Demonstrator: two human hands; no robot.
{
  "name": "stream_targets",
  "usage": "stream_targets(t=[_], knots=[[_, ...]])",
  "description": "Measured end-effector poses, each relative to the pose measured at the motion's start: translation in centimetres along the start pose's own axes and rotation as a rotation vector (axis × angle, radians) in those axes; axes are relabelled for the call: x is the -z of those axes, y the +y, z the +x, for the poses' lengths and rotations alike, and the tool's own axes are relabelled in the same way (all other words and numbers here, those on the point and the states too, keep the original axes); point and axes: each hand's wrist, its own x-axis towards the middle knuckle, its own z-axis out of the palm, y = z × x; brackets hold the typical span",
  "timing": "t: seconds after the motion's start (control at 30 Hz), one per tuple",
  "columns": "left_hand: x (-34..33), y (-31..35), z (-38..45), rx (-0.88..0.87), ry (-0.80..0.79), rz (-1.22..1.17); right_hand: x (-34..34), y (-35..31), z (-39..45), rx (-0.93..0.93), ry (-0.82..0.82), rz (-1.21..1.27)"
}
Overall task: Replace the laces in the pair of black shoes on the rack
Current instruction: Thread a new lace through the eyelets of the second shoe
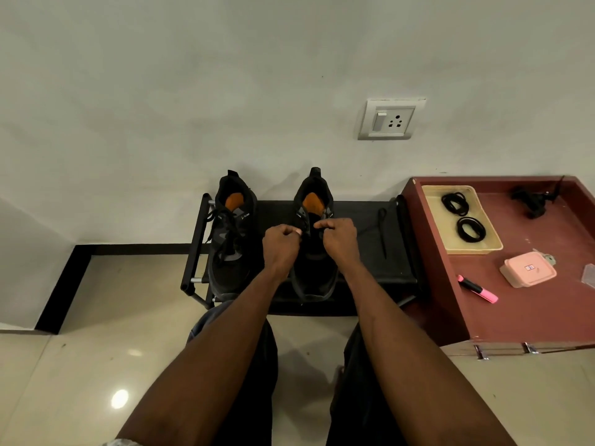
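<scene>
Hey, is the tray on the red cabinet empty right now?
No, the tray on the red cabinet holds two coiled bundles of black laces, one behind the other.

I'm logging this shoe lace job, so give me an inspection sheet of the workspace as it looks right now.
Surface: black rack against the wall, on a tiled floor.
Job's things: left shoe laced; right shoe under both hands; a loose lace lies on the rack; two lace coils in a cream tray.
Clutter: pink marker, pink box, a dark object I cannot identify, all on the maroon cabinet.
Grippers: left hand and right hand curled at the right shoe's eyelets; what they pinch is unclear.
Cables: nothing seen.
Surroundings: wall socket.
</scene>
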Motion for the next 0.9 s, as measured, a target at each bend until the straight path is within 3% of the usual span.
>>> stream_targets(t=[0.23, 0.37, 0.47, 0.6, 0.77, 0.83, 0.9], knots=[[2.9, 5.4, -0.6, 0.161, -0.065, -0.791, 0.5, 0.3, 0.1, 0.045, -0.124, -0.055], [6.0, 13.4, -1.5, -0.023, -0.248, -1.207, 0.6, 0.5, 0.3, 0.025, -0.154, -0.07], [7.9, 20.2, -3.0, -0.191, -0.347, -1.356, 0.6, 0.7, 0.2, 0.036, -0.171, -0.074], [9.2, 23.5, -4.5, -0.316, -0.358, -1.334, 0.6, 0.9, 0.2, 0.064, -0.181, -0.107], [8.2, 18.5, -2.3, -0.305, -0.005, -1.108, 0.8, 0.8, 0.3, 0.033, -0.188, -0.08], [6.9, 15.0, -1.2, -0.245, 0.16, -0.792, 0.8, 0.8, 0.3, 0.003, -0.195, -0.068], [5.5, 10.8, -0.6, -0.206, 0.236, -0.294, 0.9, 1.1, 0.4, 0.011, -0.204, -0.056]])
